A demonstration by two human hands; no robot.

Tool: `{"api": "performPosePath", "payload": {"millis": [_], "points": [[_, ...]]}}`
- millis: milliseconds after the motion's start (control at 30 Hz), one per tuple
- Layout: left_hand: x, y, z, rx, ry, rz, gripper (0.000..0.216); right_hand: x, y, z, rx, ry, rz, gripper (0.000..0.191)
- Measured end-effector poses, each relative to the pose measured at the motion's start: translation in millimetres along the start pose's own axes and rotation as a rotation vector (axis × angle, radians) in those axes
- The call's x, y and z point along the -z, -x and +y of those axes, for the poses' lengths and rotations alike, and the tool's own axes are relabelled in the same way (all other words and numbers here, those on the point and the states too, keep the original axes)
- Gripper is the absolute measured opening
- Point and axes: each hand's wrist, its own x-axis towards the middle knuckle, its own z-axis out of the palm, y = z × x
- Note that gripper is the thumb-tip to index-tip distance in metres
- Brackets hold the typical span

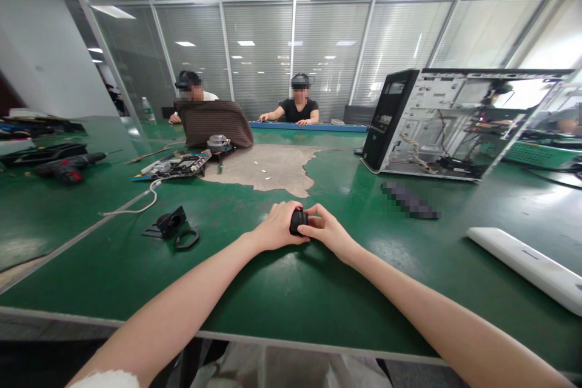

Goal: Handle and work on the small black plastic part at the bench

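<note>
Both hands meet at the middle of the green table [273, 291], around a small black ribbed cylindrical part [298, 222]. My left hand [278, 225] is wrapped round its left side, palm turned inward. From the right, the fingers and thumb of my right hand [328, 230] pinch the same part. Its exact kind is not clear, and its left side is hidden by my left hand. Off to the left lie a black bracket-like part [169, 223] with a round opening and a black angular ring [186, 239].
An opened computer case [395, 121] stands at the right, a dark pixelated object [409, 200] before it. A white elongated box [522, 267] lies nearer. Circuit boards [175, 165], a cable [152, 194] and a power drill [68, 167] are leftward. Two people sit across the table.
</note>
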Motion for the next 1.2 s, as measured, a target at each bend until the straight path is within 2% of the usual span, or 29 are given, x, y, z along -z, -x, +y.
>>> {"api": "performPosePath", "payload": {"millis": [100,267,500,600,800,1000,1200], "points": [[-0.9,-0.3,-1.2,-0.019,-0.029,0.000,0.058,2.0,1.1,1.1,0.059,0.024,-0.032,0.033],[-2.7,-0.6,-3.3,-0.019,-0.055,0.015,0.059,5.4,-0.6,2.4,0.122,0.074,0.033,0.020],[-1.6,0.8,-3.0,-0.049,-0.096,0.022,0.059,8.8,-2.8,2.6,0.068,0.100,-0.009,0.027],[-2.0,1.3,-3.9,-0.056,-0.105,0.023,0.057,7.7,1.7,2.3,0.103,0.110,-0.027,0.028],[-4.4,0.7,-6.4,-0.076,-0.100,0.027,0.059,7.9,2.3,3.6,0.109,0.107,-0.006,0.020],[-3.9,0.8,-6.5,-0.072,-0.107,0.016,0.060,11.1,-3.2,5.9,0.088,0.143,0.017,0.026],[-4.2,0.4,-6.9,-0.078,-0.113,0.021,0.058,10.8,4.0,3.4,0.154,0.096,-0.081,0.026]]}}
